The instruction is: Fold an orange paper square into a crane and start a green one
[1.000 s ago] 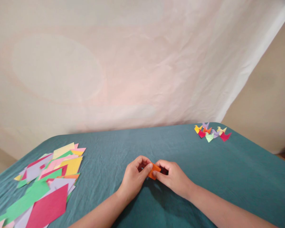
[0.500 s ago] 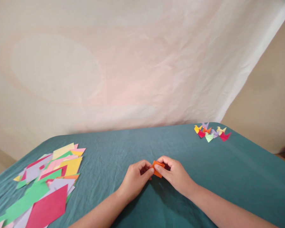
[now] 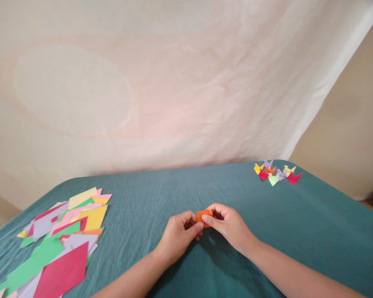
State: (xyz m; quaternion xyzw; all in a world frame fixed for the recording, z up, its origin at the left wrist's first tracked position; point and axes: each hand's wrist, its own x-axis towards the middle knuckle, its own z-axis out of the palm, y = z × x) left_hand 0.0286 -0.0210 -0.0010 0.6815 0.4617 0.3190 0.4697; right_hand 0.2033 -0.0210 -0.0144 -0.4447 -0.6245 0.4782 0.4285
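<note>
A small folded piece of orange paper [image 3: 204,215] is pinched between my two hands, just over the front middle of the table. My left hand [image 3: 180,233] grips its left edge between thumb and fingers. From the right, my right hand [image 3: 231,226] presses its thumb on the paper's face, with the fingers behind it. The fingertips partly cover the paper, so its exact folds are hard to make out.
Loose coloured paper sheets [image 3: 62,269] lie in an overlapping heap on the left of the green cloth-covered table [image 3: 143,198]. Several small folded paper birds [image 3: 274,179] stand together at the far right. A pale cloth [image 3: 186,82] hangs behind the table.
The orange paper has turned between my fingers, from a tilted diamond to a more level position. My left thumb has shifted slightly right; both hands keep their hold.
</note>
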